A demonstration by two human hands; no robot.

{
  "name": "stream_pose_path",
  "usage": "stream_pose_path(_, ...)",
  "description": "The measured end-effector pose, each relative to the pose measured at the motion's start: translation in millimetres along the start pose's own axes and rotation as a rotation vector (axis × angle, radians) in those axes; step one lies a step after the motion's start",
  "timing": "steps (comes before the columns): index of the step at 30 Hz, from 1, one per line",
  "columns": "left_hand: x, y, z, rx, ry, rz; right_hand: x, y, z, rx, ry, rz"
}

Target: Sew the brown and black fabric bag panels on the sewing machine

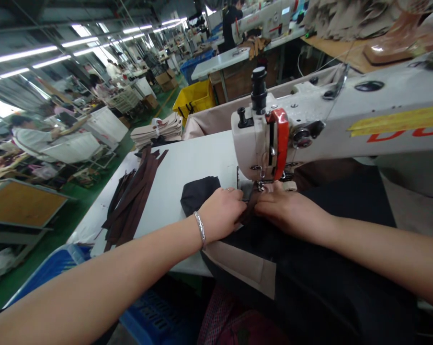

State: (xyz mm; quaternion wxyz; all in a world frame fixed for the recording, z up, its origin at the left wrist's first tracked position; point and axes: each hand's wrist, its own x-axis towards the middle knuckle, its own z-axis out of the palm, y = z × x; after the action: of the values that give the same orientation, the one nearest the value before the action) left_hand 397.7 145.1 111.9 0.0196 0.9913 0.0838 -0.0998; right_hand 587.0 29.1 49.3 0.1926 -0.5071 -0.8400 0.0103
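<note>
A large piece of black fabric lies under the sewing machine and drapes over the front edge toward my lap. My left hand, with a silver bracelet at the wrist, is closed on the fabric just left of the needle area. Close to the presser foot, my right hand presses and grips the fabric from the right. Between the hands a brown strip runs toward the foot. A beige-brown patch shows on the black fabric below my left hand. The fingertips are partly hidden.
Dark brown and black strips lie on the white table to the left. Behind them is a stack of beige pieces. A blue basket stands below left, a yellow bin beyond. Other people work in the background.
</note>
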Motion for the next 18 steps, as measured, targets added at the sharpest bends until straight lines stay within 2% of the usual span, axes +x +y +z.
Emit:
stream_pose_path(3,4,-13,-2.6,-0.247,-0.122,0.115,0,8,-6,0.028,-0.008,0.014)
stream_pose_path(5,7,-18,-4.6,-0.39,-0.173,0.14,-1,7,-10,0.022,-0.02,-0.001)
stream_pose_path(10,5,-20,-8.2,-0.429,-0.236,0.112,-4,-11,-4,-0.049,-0.023,-0.078)
stream_pose_path(12,-3,-26,-8.6,-0.361,-0.158,-0.009,-5,-17,-1,-0.072,-0.027,-0.114)
stream_pose_path(15,-14,-41,-4.7,-0.143,-0.038,-0.412,-5,-20,0,-0.08,-0.038,-0.162)
stream_pose_path(17,-17,-52,-0.4,-0.073,-0.073,-0.581,-4,-21,-1,-0.072,-0.051,-0.182)
stream_pose_path(18,-15,-57,0.5,-0.085,-0.111,-0.595,-4,-20,-1,-0.065,-0.056,-0.184)
